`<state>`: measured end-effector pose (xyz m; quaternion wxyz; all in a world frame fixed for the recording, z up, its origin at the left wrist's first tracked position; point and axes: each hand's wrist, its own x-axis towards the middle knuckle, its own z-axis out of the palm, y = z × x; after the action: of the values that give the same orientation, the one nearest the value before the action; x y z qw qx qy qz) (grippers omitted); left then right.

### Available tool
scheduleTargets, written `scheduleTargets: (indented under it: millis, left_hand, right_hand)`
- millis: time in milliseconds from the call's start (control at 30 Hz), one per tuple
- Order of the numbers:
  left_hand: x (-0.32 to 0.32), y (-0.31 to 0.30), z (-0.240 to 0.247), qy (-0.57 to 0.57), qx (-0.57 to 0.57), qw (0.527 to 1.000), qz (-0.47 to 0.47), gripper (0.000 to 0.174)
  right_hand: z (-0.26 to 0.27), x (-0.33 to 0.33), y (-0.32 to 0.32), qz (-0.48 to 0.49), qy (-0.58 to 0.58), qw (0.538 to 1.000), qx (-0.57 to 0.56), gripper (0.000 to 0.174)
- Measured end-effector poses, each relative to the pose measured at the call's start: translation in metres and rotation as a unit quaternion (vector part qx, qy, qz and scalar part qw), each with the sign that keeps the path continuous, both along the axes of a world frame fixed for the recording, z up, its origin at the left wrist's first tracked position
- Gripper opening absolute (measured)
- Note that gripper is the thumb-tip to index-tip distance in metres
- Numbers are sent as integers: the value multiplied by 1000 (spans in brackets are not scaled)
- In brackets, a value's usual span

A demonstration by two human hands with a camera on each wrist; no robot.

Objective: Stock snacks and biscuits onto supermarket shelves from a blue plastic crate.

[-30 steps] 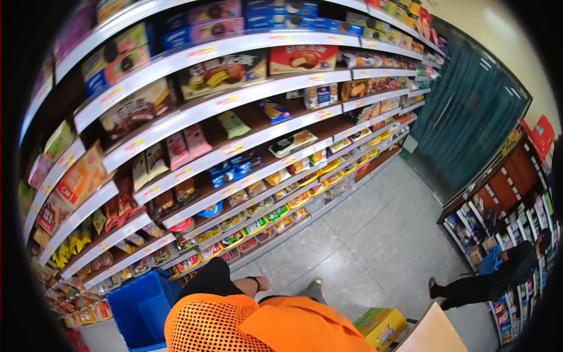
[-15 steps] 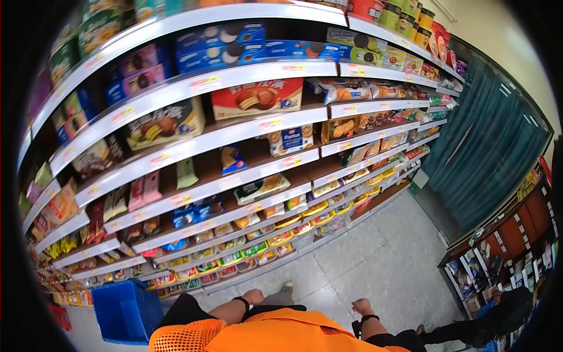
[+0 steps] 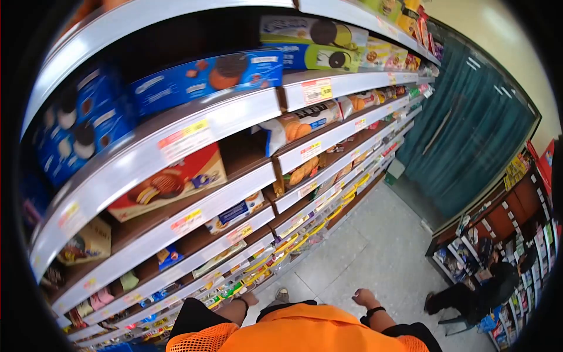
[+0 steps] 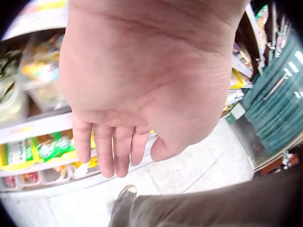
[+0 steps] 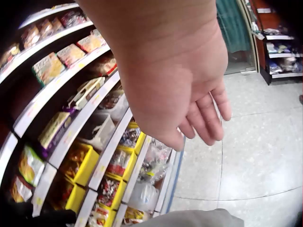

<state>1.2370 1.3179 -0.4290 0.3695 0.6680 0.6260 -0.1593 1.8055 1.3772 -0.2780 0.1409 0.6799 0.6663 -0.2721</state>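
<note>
My left hand hangs low beside the shelves, near the lower rows of packaged snacks. In the left wrist view its palm faces the camera, the fingers loosely extended and holding nothing. My right hand hangs over the floor on the other side of my body. Its relaxed fingers hold nothing in the right wrist view. Closest in front are a long blue cookie box, a red biscuit box and a bag of round biscuits on the shelves.
Long shelves with price tags run along my left. Yellow bins of wrapped snacks fill the lower rows. Grey tiled floor leads to a green curtain. At right, a person in black is by another rack.
My view has moved forward along the shelves, bringing the blue cookie boxes closer. The right hand has come into view. The blue bin has mostly slipped out at lower left; the yellow box is gone from view.
</note>
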Motion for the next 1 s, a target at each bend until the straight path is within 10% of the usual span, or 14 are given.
scheduleTargets:
  millis: [67,100,167,500,700,833,933,1000]
  left_hand:
    - [20,70,25,-63,18,996,-63,42]
    - [34,108,41,-26,51,957,-286,37]
    - [74,137,145,-165,96,981,-19,32]
    - [116,175,381,-275,206,932,113,31]
    - [160,188,532,-370,309,864,146,14]
    - [198,215,608,-198,682,700,79,11]
    - [201,233,642,7,830,554,70,27]
    - [193,241,648,57,819,567,67,40]
  right_hand:
    - [6,7,6,-1,16,1000,-2,47]
    - [8,1,24,10,33,999,12,48]
    - [32,-18,51,14,56,998,-2,48]
    - [187,-81,219,158,181,954,181,39]
    - [310,-113,318,302,414,786,346,25]
    - [437,-135,375,409,475,566,535,32]
    - [489,-139,404,418,444,491,623,42]
    - [514,-139,429,433,436,488,620,49]
